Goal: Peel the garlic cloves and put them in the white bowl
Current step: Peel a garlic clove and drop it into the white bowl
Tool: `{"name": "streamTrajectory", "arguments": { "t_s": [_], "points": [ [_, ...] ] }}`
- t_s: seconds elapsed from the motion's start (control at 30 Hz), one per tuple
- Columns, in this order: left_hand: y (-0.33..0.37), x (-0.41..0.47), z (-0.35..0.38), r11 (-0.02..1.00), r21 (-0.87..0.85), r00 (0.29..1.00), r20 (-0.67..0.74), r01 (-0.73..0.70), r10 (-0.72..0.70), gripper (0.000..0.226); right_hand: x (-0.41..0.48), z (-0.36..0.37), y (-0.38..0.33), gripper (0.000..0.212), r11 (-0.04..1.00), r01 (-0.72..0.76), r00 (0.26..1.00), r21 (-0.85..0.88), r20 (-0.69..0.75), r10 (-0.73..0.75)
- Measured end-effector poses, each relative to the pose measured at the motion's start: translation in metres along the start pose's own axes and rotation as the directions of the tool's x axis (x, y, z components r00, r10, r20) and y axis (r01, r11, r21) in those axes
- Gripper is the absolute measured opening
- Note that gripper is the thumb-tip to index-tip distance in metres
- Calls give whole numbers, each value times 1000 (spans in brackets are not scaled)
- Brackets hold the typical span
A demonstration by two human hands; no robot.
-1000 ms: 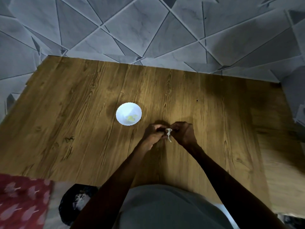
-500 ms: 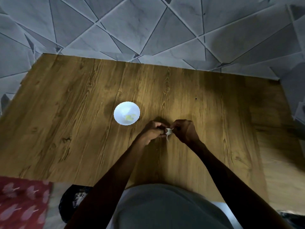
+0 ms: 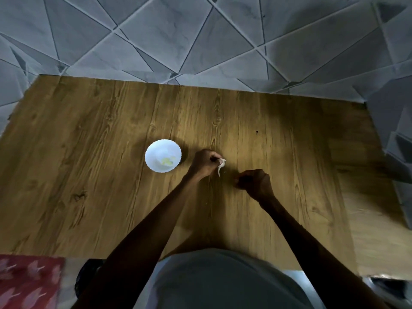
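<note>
The two hands, which were being held together over one small pale garlic clove (image 3: pixel 221 162) a moment earlier, are now being drawn apart above the brown wood-grain surface (image 3: pixel 89 175). The clove is being pinched at the fingers (image 3: pixel 215 157) of the left hand (image 3: pixel 205 163), with a thin strip of papery skin (image 3: pixel 219 171) hanging down from it. The right hand (image 3: pixel 254 182) is being held curled nearly closed, nearer the body and to the right; whether a torn piece of skin is being gripped inside it cannot be told, since the hand is dark. The small round white bowl (image 3: pixel 156 150) is sitting just left of the left hand, with some yellowish peeled pieces (image 3: pixel 167 161) lying in it. The separation is being read as a pull on the skin, so the clove is judged only partly peeled, with the hanging strip yet to be removed before the clove is dropped into the bowl
</note>
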State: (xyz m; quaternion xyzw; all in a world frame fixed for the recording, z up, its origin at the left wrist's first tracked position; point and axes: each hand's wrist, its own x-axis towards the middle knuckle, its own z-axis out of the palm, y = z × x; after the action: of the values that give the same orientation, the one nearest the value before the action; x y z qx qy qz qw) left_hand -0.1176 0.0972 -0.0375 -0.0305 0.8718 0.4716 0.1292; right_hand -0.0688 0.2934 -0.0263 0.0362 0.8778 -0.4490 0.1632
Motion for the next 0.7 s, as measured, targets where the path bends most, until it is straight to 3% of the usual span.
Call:
{"name": "streamTrajectory", "arguments": {
  "t_s": [0.2,0.4,0.57,0.7],
  "points": [
    [-9,-7,2,991,-112,996,-45,78,-83,23,-27,27,2,11,990,109,993,-85,-26,-112],
    [-33,-51,-3,985,-118,983,-120,124,-138,16,-51,53,3,10,966,175,984,-189,22,-174],
    [-51,-86,-7,998,57,990,-144,4,5,19,-49,63,5,8,897,210,977,-388,51,-207],
    [-60,-96,-8,895,444,994,-67,-43,81,54,-51,64,2,4,847,272,956,-456,27,-292]
  ]
}}
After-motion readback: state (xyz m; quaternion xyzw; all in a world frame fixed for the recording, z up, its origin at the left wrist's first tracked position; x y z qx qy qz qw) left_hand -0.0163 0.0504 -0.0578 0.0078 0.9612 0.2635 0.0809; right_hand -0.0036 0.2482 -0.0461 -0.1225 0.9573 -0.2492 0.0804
